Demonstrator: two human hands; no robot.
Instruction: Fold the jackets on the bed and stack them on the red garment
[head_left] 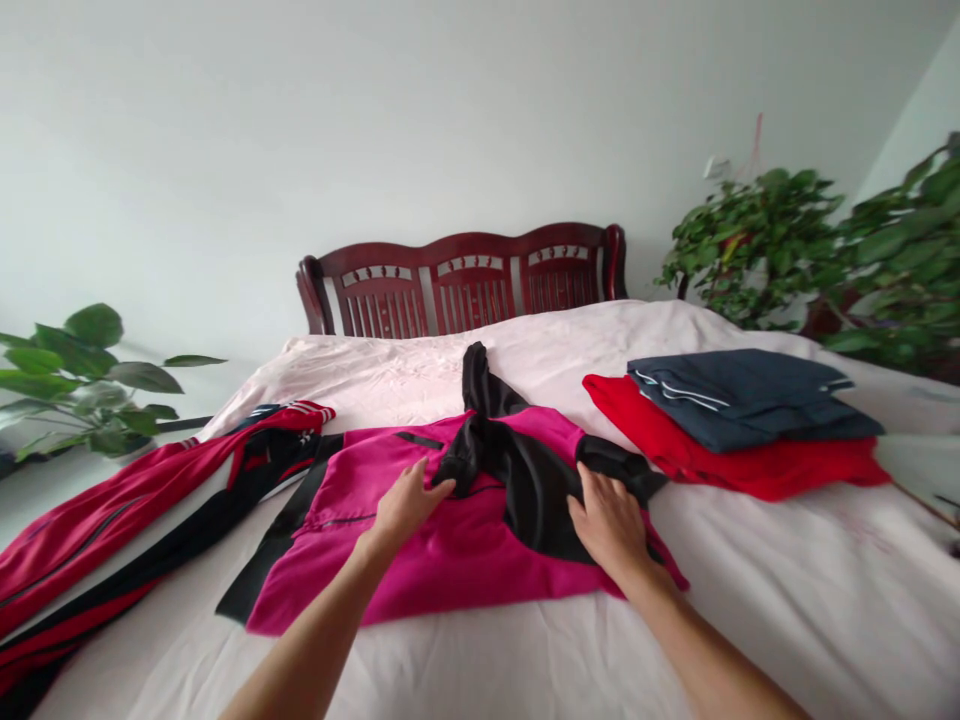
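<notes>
A magenta and black zip jacket (pixel 450 570) lies spread sideways on the bed, its hem to the left and its shoulders to the right. One black sleeve (pixel 532 480) is folded across the magenta body, with its cuff end beside my left hand. My left hand (pixel 409 500) rests on the jacket, thumb apart from the fingers and touching that cuff. On the black shoulder part lies my right hand (pixel 611 520), palm down with its fingers spread. The other black sleeve end (pixel 476 375) points away toward the headboard.
A red and black striped track jacket (pixel 172 510) lies at the left. To the right, folded dark blue clothing (pixel 750 395) sits on a folded red garment (pixel 780 470). The pale pink bedsheet (pixel 750 600) reaches to a dark wooden headboard (pixel 469 280). Potted plants (pixel 757 240) flank the bed.
</notes>
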